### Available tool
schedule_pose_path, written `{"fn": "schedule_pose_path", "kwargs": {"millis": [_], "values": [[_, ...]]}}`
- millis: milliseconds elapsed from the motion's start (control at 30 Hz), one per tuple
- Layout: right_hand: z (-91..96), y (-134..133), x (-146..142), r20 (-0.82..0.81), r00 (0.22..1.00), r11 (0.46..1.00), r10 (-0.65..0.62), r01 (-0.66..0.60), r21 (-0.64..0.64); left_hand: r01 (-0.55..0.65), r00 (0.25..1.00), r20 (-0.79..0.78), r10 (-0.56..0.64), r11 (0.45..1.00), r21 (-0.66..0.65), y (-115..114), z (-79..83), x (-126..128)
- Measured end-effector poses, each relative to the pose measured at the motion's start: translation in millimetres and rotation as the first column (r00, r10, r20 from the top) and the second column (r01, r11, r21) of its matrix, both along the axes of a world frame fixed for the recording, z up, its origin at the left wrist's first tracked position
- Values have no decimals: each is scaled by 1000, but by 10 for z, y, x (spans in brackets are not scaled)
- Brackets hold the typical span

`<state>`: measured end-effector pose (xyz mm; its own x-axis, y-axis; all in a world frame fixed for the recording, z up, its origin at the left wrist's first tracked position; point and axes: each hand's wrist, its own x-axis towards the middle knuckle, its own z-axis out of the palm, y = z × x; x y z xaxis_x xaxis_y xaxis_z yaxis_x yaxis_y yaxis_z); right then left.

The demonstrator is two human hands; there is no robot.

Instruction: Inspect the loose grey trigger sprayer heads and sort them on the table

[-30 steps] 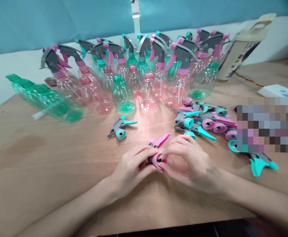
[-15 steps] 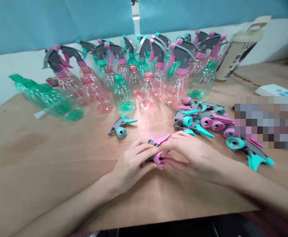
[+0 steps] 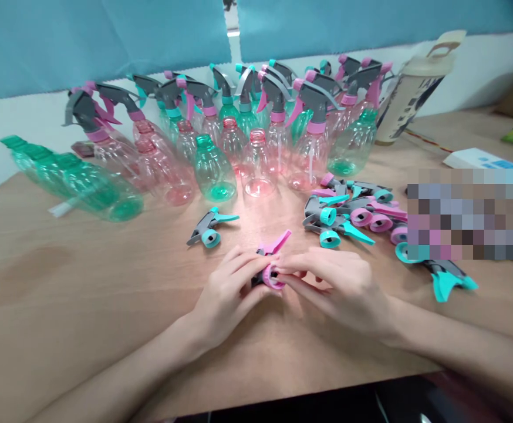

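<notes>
My left hand point(image 3: 230, 288) is closed around a grey spray trigger head point(image 3: 274, 276) with a pink lever and pink collar, just above the wooden table. The collar's open end faces right and towards me. At that opening, the thumb and fingertips of my right hand point(image 3: 340, 288) are pinched together; anything between them is too small or hidden to make out. Beyond my left hand lies a grey and turquoise trigger head point(image 3: 210, 229). A pile of pink and turquoise trigger heads point(image 3: 329, 216) lies past my right hand.
Clear green and pink bottles stand at the back, several capped with trigger heads, others open like the green bottle point(image 3: 215, 170) and the pink bottle point(image 3: 259, 164). A cream tumbler point(image 3: 410, 100) and a white box point(image 3: 481, 158) are on the right. Part of the right side is pixelated.
My right hand's fingers have shifted from around the trigger head's lever and collar to the collar's opening. My left hand keeps its hold. The whole view has shifted slightly.
</notes>
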<state>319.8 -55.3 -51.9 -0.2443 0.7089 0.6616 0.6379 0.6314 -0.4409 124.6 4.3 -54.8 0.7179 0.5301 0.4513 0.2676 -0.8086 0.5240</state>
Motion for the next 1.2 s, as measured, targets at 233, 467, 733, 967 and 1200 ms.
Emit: {"fn": "schedule_pose_path", "kwargs": {"millis": [233, 467, 733, 967, 1200], "values": [[-10, 40, 20, -66, 994, 981, 92, -102, -167, -30, 999, 37, 24, 985, 171, -2, -22, 1], [-52, 26, 26, -155, 986, 968, 69, -103, -228, 11, 999, 46, -16, 993, 114, 2, -8, 19], [-39, 53, 14, -236, 968, 957, 86, -146, -249, 26, 1000, 8, -26, 1000, 2, 62, -1, -20], [-94, 67, 23, -163, 977, 973, 139, -165, -163, 42, 998, -40, -43, 998, -38, 32, 1, 2], [-82, 59, -7, -100, 979, 981, 177, -183, -60, 24, 998, -51, -26, 999, -41, 13, -4, 2]]}}
